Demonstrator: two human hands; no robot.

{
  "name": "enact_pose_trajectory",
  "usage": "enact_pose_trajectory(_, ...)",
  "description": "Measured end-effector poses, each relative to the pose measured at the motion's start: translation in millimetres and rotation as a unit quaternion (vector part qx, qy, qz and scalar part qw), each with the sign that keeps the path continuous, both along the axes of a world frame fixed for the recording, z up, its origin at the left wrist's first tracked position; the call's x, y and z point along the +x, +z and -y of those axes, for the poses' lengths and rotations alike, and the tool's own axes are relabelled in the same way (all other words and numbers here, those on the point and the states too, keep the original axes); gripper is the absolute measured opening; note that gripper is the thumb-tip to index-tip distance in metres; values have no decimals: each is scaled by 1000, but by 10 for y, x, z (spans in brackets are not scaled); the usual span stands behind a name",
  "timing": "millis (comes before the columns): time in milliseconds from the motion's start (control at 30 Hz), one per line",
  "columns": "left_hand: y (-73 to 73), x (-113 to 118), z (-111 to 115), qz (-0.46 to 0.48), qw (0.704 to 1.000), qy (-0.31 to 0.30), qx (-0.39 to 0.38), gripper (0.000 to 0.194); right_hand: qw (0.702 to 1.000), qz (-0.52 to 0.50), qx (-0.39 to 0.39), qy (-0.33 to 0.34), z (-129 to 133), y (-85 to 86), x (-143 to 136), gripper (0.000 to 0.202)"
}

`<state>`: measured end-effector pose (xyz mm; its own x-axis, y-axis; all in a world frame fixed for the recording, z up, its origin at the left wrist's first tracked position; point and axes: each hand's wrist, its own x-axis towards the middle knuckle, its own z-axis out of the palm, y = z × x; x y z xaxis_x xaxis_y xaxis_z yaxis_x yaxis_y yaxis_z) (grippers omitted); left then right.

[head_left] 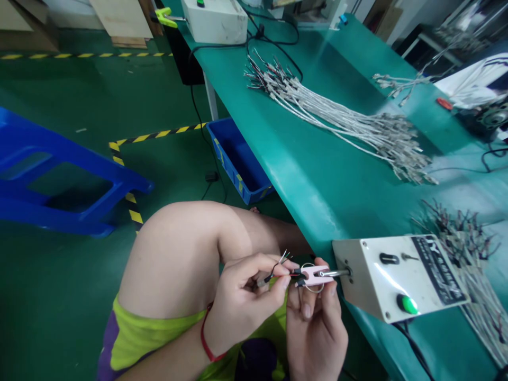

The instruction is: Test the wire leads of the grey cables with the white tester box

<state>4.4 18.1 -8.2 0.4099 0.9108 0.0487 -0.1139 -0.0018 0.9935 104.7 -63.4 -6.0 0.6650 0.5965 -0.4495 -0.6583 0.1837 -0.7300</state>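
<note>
A pink clip (311, 275) with black tips sits on the metal shaft of a white box (397, 278) that has a lit green button. My left hand (250, 296) pinches a thin cable (271, 276) whose black and red wires fan out at the clip's tips; bare wire ends stick up above the fingers. Around the clip's handles, the thumb and fingers of my right hand (317, 312) are closed. A thin ring passes around the clip.
A bundle of white cables (337, 114) lies across the green table (286, 159). Another bundle (476, 275) is behind the box. A blue bin (238, 159) stands under the table edge, a blue stool (67, 180) at left. A second white box (216, 24) is at the far end.
</note>
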Motion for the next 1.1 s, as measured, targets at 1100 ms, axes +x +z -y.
enact_pose_trajectory(1100, -50, -20, 68, -21, 1000, -4, -12, 10, 792, 556, -208, -142, 417, 343, 421, 60)
